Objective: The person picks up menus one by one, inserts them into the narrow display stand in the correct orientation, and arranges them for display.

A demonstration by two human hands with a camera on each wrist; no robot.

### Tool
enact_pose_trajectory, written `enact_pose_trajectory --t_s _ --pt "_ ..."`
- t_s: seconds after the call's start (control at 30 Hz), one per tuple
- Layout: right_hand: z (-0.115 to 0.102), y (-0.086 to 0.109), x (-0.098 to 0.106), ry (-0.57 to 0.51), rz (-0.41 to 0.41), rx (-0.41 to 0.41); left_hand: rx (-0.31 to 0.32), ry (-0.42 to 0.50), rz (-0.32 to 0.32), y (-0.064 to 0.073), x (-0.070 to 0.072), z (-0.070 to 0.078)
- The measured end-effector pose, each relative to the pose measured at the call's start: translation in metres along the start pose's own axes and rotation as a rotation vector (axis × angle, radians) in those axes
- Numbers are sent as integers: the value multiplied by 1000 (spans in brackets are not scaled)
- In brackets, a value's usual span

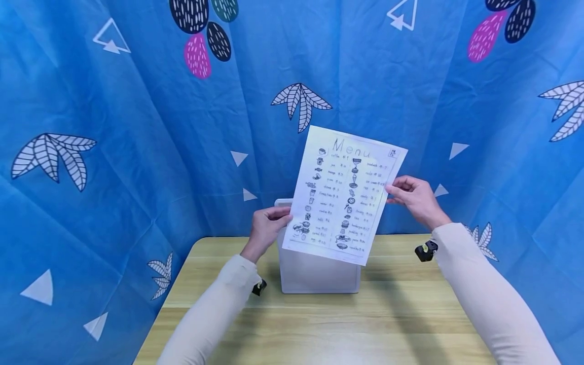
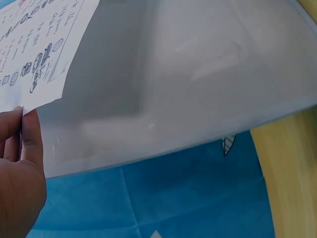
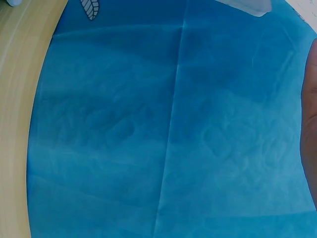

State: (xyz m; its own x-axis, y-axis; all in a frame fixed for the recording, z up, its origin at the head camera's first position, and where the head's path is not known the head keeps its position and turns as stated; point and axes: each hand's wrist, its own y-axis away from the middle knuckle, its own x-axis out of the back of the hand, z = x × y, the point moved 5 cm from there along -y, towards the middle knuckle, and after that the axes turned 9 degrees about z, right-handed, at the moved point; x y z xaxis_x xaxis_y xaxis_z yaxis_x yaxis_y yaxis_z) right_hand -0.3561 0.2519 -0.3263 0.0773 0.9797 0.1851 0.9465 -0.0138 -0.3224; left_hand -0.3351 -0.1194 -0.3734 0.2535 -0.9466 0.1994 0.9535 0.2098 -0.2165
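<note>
A white paper menu (image 1: 337, 203), with handwritten items and small drawings in two columns, is held up in front of me, tilted clockwise. My left hand (image 1: 266, 228) pinches its left edge near the lower corner; the left wrist view shows thumb and finger (image 2: 32, 139) on that edge. Higher up on the opposite side, my right hand (image 1: 417, 200) pinches the right edge. Behind the paper a white board (image 1: 319, 279) with a raised rim stands upright on the table, its upper part mostly covered. In the right wrist view only a strip of the right hand (image 3: 309, 129) shows.
The light wooden table (image 1: 319, 329) carries the board near its back. A blue patterned curtain (image 1: 137, 126) hangs behind the table and along its sides. Dark wrist devices show below both sleeves, such as the right one (image 1: 426, 251).
</note>
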Motion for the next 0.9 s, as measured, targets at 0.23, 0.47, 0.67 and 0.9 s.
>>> enact_pose_trajectory --t_s 0.23,0.47,0.67,0.9 --pt "-8 -6 -3 13 22 -12 -53 26 -3 -9 7 10" --pt "-19 -13 -5 35 27 1 -63 24 1 -16 12 18" --pt "-25 -18 -8 35 31 19 -80 19 -1 -22 16 23" --pt "-32 -23 -12 0 45 36 -95 17 18 -29 21 31"
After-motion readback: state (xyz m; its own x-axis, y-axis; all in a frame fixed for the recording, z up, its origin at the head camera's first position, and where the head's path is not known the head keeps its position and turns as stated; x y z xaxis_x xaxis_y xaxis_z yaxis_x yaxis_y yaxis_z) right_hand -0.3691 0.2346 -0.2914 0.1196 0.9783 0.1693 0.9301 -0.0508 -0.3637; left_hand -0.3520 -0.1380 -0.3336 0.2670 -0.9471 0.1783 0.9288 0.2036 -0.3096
